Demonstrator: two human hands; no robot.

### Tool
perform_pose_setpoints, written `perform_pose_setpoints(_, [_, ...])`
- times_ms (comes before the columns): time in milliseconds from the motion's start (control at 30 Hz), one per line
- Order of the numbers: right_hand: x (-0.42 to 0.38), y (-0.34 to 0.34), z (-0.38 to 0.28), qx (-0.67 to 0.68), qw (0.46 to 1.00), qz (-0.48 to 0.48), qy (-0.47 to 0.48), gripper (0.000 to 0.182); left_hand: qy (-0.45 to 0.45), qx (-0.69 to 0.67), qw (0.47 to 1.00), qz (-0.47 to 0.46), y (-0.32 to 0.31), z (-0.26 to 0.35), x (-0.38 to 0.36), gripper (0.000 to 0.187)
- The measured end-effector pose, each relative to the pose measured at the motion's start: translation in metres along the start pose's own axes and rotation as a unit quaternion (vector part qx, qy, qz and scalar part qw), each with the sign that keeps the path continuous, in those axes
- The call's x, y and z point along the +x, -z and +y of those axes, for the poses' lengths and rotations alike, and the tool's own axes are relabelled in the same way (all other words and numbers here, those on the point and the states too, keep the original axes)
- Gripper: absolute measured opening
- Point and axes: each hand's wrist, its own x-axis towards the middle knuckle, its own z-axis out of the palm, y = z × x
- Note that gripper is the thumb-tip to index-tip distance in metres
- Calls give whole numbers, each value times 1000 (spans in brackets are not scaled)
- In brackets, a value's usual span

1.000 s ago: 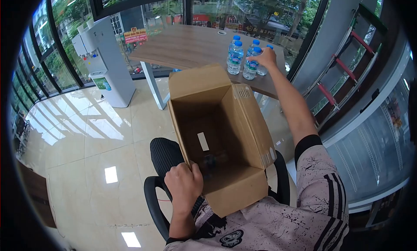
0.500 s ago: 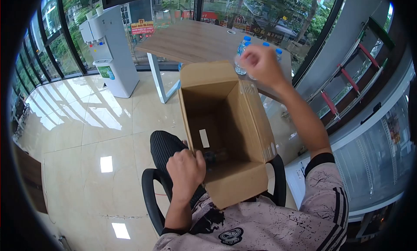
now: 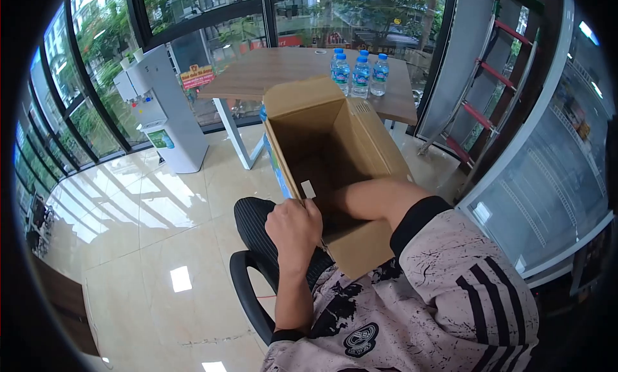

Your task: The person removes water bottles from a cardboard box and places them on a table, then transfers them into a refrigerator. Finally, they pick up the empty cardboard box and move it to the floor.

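An open cardboard box (image 3: 380, 140) rests tilted on my lap, its flaps folded outward. My left hand (image 3: 293, 229) is closed over the box's left edge, near the front corner. My right forearm (image 3: 380, 201) reaches down into the box; the fingers are hidden in its shadowed bottom, so what they touch does not show. A small white label (image 3: 308, 189) shows on the box's inner side. Beyond the box, several clear water bottles (image 3: 360, 77) with blue caps and labels stand upright on the wooden table (image 3: 257, 72).
A white water dispenser (image 3: 168, 124) stands by the windows at left. To the right are a folding ladder (image 3: 479, 114) with red steps and a glass-fronted cabinet (image 3: 534, 191). The black chair's armrest (image 3: 241, 295) curves beside my left arm. Glossy tiles (image 3: 141, 224) cover the floor.
My right hand has come down from beside the bottles into the box. My left hand keeps hold of the box's edge. The view has shifted, showing the bottles more fully.
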Motion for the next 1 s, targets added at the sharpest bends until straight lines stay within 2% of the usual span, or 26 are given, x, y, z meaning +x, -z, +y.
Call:
perform_pose_setpoints(33, [0, -4, -1, 3, 1000, 8, 0, 33, -15, -4, 1000, 27, 0, 0, -4, 29])
perform_pose_setpoints(367, [-7, -15, 4, 25, 998, 53, 6, 37, -18, -19, 999, 26, -6, -1, 3, 28])
perform_pose_setpoints(433, [-12, -15, 9, 31, 998, 61, 5, 38, 15, -15, 999, -35, -8, 4, 8, 28])
perform_pose_setpoints(700, [-32, -4, 20, 23, 995, 97, 28, 42, -1, -2, 999, -47, -11, 12, 26, 30])
perform_pose_setpoints(833, [-91, 52, 18, 57, 988, 144, 22, 44, 19, 11, 998, -51, -9, 2, 31, 32])
perform_pose_setpoints(900, [-155, 110, 11, 166, 971, 167, -45, 48, 37, 9, 998, -47, -7, -6, 32, 32])
perform_pose_setpoints(933, [-176, 130, 9, 185, 965, 166, -90, 52, 16, 17, 1000, -13, -8, -13, 31, 30])
perform_pose_setpoints(967, [-193, 134, 15, 230, 927, 289, -61, 52, -3, 25, 999, 20, -9, -19, 29, 29])
perform_pose_setpoints(1000, [-213, 142, 19, 238, 898, 361, -84, 53, 7, 23, 1000, 20, -9, -24, 27, 29])
